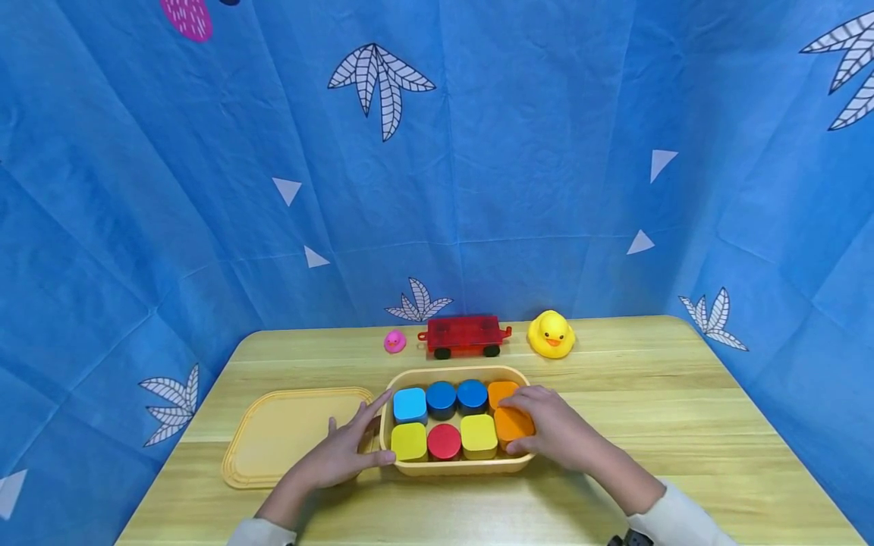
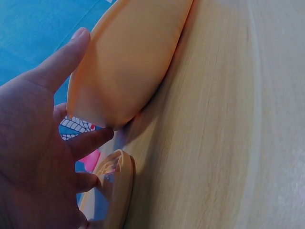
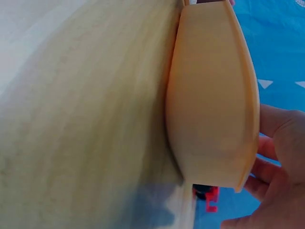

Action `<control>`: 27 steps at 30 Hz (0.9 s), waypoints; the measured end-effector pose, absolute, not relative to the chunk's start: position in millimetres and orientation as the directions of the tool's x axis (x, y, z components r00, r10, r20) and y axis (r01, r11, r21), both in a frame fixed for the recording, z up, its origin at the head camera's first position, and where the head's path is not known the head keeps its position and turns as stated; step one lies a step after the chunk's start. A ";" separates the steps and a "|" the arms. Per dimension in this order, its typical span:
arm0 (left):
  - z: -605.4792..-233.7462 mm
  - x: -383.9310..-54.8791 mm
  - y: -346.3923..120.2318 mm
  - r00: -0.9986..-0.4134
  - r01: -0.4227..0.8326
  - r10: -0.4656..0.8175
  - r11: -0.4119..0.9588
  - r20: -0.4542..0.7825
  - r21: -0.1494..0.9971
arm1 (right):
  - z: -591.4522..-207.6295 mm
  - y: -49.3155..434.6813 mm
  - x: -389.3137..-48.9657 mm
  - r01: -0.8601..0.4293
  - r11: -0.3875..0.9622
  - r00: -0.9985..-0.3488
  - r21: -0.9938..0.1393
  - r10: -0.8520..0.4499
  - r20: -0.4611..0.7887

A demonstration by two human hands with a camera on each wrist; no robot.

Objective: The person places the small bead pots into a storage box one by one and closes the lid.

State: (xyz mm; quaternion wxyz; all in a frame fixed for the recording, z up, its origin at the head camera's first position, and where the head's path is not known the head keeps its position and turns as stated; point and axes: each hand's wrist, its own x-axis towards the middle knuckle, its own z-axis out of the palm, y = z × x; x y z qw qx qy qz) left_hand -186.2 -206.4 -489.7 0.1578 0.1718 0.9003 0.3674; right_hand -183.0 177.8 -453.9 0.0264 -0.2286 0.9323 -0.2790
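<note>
A cream-yellow box (image 1: 460, 468) holds several colored blocks in two rows. My left hand (image 1: 341, 453) has its fingers spread at the box's left end, with the thumb by the front corner; in the left wrist view the thumb lies along the rim. At the right end, my right hand (image 1: 554, 428) reaches over the rim and pinches the front orange block (image 1: 512, 426). Behind it is another orange block (image 1: 501, 390), partly covered by the fingers. The box wall (image 3: 214, 95) hides the right fingertips in the right wrist view.
The box's lid (image 1: 293, 436) lies flat to the left, partly under the left hand in the head view. Along the table's back edge stand a small pink duck (image 1: 394, 341), a red toy wagon (image 1: 464, 334) and a yellow duck (image 1: 551, 334). Blue cloth (image 1: 532, 152) hangs behind.
</note>
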 end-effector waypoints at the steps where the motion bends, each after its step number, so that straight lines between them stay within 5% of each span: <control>1: -489.6 -186.1 -206.4 -0.891 0.193 0.425 0.670 -0.157 0.717 | -455.0 178.2 -183.2 -0.406 0.729 -0.895 -0.551 -0.439 0.078; 27: -490.4 -186.9 -206.9 -0.887 0.207 0.437 0.662 -0.147 0.721 | -469.0 183.9 -187.6 -0.384 0.629 -0.889 -0.676 -0.448 0.088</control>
